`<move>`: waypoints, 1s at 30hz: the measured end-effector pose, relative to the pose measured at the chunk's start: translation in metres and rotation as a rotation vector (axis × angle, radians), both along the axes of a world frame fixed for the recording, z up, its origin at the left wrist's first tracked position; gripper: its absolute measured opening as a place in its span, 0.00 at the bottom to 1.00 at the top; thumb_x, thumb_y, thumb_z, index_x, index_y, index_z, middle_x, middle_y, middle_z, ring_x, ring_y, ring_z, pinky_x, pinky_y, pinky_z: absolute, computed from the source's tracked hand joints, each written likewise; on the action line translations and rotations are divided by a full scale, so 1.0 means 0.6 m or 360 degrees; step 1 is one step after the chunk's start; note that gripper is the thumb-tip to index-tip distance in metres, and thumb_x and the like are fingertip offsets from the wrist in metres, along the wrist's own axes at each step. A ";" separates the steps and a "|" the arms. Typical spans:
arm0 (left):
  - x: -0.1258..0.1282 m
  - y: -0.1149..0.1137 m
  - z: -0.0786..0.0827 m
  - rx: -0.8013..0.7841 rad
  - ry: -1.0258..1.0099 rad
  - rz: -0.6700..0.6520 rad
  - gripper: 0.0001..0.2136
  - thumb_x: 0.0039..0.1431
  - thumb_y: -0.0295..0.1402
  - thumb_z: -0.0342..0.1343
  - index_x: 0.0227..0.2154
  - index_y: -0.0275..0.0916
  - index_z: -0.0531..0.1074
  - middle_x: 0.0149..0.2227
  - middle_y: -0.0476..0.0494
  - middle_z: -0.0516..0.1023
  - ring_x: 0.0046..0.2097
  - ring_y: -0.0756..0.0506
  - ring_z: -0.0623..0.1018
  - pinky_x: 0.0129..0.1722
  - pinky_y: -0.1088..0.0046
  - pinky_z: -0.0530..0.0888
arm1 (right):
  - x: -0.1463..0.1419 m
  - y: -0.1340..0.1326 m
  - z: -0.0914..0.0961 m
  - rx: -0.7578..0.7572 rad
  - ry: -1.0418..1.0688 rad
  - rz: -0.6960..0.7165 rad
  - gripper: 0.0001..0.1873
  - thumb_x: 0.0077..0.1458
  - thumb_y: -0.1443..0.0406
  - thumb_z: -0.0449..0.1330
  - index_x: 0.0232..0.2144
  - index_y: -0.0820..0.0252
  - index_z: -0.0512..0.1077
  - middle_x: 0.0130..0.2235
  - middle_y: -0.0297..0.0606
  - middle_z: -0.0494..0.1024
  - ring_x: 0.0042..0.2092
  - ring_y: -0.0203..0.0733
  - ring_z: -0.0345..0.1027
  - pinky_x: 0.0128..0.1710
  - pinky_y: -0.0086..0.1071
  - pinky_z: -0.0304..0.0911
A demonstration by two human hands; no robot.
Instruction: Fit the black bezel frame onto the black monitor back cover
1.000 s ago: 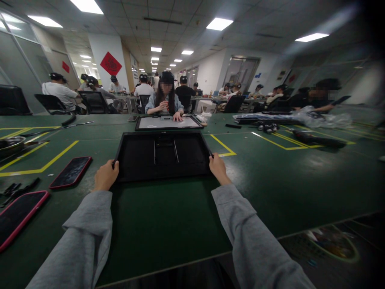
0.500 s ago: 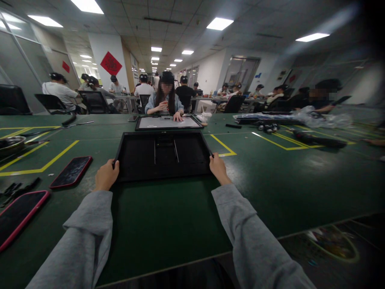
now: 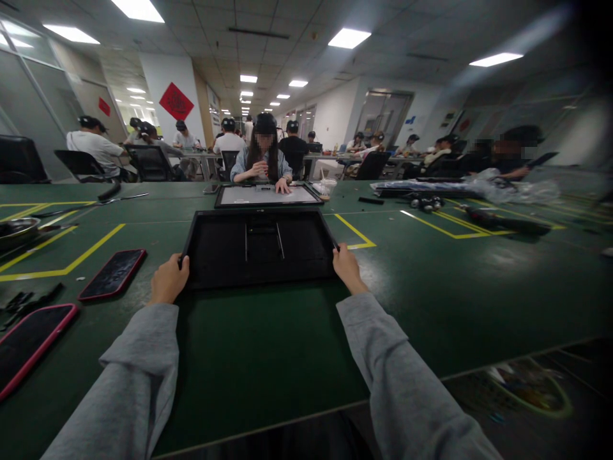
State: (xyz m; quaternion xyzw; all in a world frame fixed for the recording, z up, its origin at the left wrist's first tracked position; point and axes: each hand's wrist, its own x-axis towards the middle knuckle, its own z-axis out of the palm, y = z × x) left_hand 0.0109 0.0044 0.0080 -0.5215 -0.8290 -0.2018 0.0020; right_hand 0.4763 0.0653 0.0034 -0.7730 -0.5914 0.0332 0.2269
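A shallow black monitor back cover (image 3: 220,252), open side up, is in front of me, with two thin pale strips near its middle. My left hand (image 3: 170,280) is closed on its left edge. On the opposite edge, the fingers of my right hand (image 3: 348,268) grip the rim. The cover is low over the green table (image 3: 258,358); whether it rests fully on it I cannot tell. Just beyond is a black-framed panel with a grey metal back (image 3: 249,195), under the spread hand (image 3: 283,185) of a person sitting opposite.
Two red-edged phones, one farther (image 3: 112,273) and one nearer (image 3: 33,345), lie left. A metal bowl (image 3: 19,231) is at the far left. Rightward are plastic wrapping (image 3: 517,186), a black tool (image 3: 507,222) and small dark parts (image 3: 425,202). A basket (image 3: 531,390) stands below the table edge.
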 end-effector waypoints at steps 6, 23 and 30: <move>0.002 -0.001 0.002 0.0009 -0.0006 -0.0006 0.27 0.63 0.49 0.37 0.55 0.39 0.67 0.46 0.30 0.77 0.47 0.33 0.76 0.43 0.59 0.70 | -0.001 -0.002 0.002 -0.0013 0.0013 0.0006 0.18 0.66 0.62 0.42 0.53 0.64 0.61 0.44 0.51 0.76 0.46 0.49 0.71 0.42 0.36 0.60; -0.005 0.005 -0.010 0.0037 -0.0004 -0.0014 0.27 0.63 0.50 0.37 0.55 0.39 0.67 0.46 0.29 0.77 0.47 0.34 0.76 0.43 0.59 0.70 | 0.000 -0.001 0.000 0.0017 -0.0021 0.0029 0.17 0.66 0.63 0.42 0.52 0.65 0.61 0.43 0.51 0.76 0.45 0.49 0.72 0.41 0.35 0.60; -0.008 0.007 -0.013 0.0042 -0.0003 -0.0030 0.28 0.63 0.50 0.36 0.55 0.38 0.67 0.47 0.29 0.77 0.47 0.33 0.76 0.43 0.58 0.70 | -0.002 -0.003 0.003 -0.0015 0.0006 0.0019 0.18 0.66 0.62 0.42 0.52 0.65 0.61 0.43 0.51 0.76 0.46 0.49 0.71 0.42 0.35 0.60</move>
